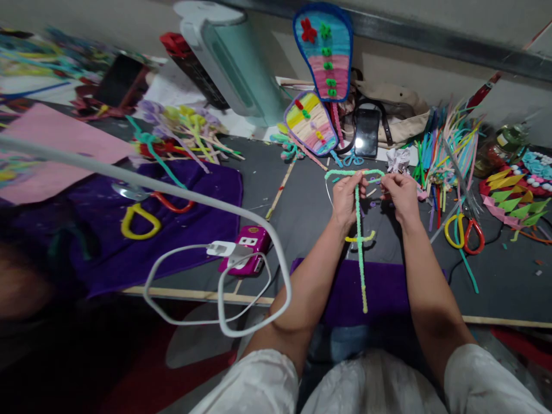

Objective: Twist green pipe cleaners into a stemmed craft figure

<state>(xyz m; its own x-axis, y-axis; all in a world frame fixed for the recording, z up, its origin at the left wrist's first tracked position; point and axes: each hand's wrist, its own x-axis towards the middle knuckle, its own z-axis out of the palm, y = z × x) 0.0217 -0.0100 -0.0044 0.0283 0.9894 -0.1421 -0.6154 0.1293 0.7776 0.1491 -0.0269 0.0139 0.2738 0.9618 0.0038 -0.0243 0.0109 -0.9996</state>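
Observation:
My left hand (345, 198) pinches a green pipe-cleaner frame (360, 259) near the joint where its long stem meets a looped top. The stem hangs down, yellowish at its lower tip, with a short yellow pipe cleaner (370, 236) crossing it. Opposite, my right hand (403, 194) has its fingers closed at the right end of the green loop. A thin white strand curves from the loop's left end. Just beyond the hands lie two finished pipe-cleaner fans, a striped yellow one (311, 122) and a larger blue-and-pink one (328, 53).
Scissors (464, 234) and a bundle of pipe cleaners (448, 150) lie to the right. Leftward are a magenta power strip (248, 250), a purple cloth (202, 195) and more scissors (140, 221). A pale cable arcs across the front left. A water jug (241, 63) stands behind.

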